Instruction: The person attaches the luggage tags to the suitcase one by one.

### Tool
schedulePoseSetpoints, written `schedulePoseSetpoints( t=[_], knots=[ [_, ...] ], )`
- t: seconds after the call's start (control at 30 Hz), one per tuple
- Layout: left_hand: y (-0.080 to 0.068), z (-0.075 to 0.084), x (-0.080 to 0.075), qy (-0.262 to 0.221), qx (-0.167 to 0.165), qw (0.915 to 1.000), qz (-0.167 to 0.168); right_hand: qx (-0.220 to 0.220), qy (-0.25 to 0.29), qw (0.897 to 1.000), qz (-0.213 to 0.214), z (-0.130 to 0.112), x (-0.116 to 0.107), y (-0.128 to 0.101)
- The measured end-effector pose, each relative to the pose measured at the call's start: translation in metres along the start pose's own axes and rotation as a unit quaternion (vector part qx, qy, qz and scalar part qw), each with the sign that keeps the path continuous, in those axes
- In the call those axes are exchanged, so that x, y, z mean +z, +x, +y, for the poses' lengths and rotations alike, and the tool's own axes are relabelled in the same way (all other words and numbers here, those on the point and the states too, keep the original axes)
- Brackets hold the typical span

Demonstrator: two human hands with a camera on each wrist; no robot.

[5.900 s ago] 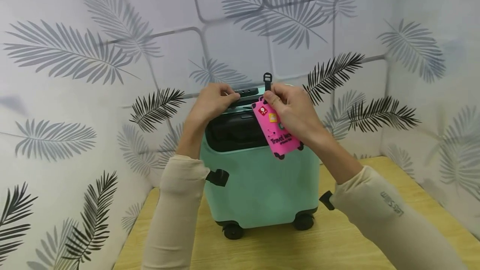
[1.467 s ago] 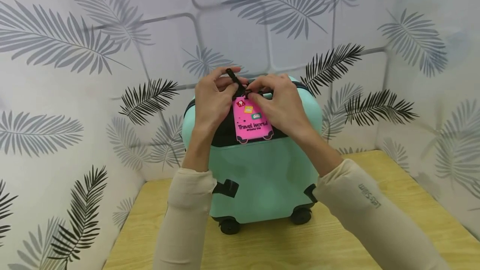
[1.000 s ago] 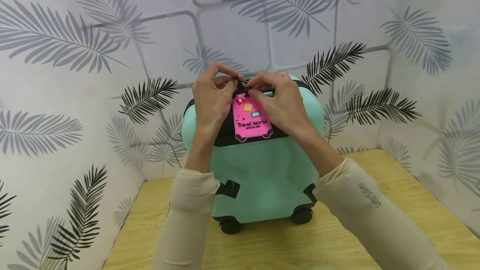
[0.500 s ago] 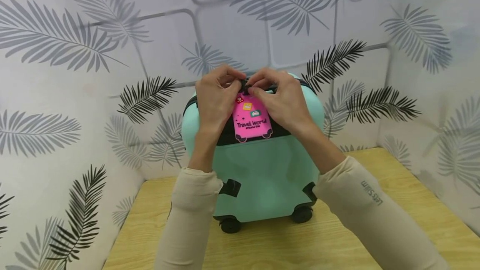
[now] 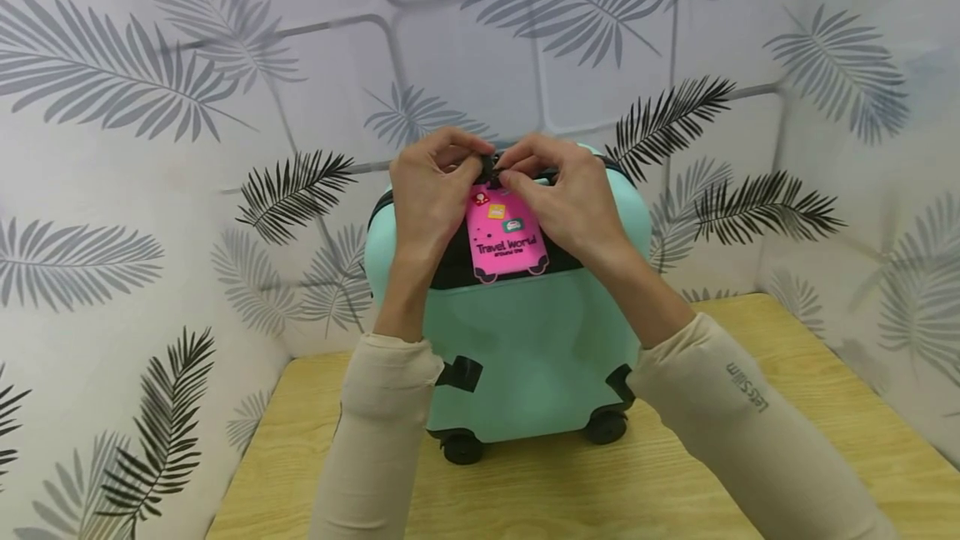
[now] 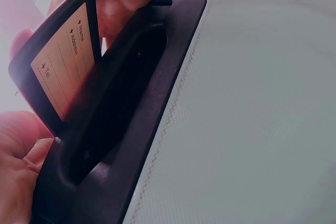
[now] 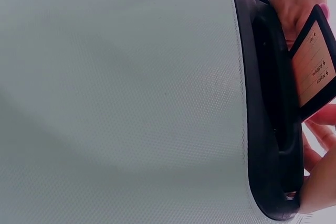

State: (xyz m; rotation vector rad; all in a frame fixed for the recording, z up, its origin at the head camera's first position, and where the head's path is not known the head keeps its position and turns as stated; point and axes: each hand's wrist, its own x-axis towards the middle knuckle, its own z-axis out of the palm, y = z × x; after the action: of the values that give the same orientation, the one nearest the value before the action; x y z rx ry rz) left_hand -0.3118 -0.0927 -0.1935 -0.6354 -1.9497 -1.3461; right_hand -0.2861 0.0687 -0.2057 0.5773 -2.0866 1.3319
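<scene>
A mint-green suitcase point(image 5: 525, 357) stands upright with its black handle recess point(image 6: 121, 98) facing the wrist cameras. Against the upper front hangs a pink luggage tag point(image 5: 508, 244), printed "Travel World". Its back, a card with Name, Address and Tel lines, shows in the right wrist view as a card panel point(image 7: 313, 64). My left hand point(image 5: 432, 198) pinches the tag's black strap point(image 5: 489, 170) just above the tag. My right hand point(image 5: 572, 200) pinches the strap's buckle end from the other side, fingertips nearly meeting the left ones. The fingers hide most of the strap.
The suitcase's black wheels point(image 5: 461, 447) rest on a yellow wood-grain table point(image 5: 675, 473). Leaf-patterned walls point(image 5: 600, 32) rise close behind it and at both sides. Black wrist mounts point(image 5: 467, 373) stick out from the sleeves in front of the suitcase.
The right hand has brought the tag from the right to the suitcase's middle. The left hand moved from the handle onto the strap, whose raised free end has gone down between the fingers.
</scene>
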Motion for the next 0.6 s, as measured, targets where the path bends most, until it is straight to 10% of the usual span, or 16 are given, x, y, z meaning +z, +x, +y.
schedulePoseSetpoints(
  t=[0.6],
  knots=[
    [-0.0023, 0.0013, 0.0017, -0.044, 0.001, 0.9986, -0.028, 0.002, 0.016, 1.0, 0.012, -0.0003, -0.0039, -0.0006]
  ],
)
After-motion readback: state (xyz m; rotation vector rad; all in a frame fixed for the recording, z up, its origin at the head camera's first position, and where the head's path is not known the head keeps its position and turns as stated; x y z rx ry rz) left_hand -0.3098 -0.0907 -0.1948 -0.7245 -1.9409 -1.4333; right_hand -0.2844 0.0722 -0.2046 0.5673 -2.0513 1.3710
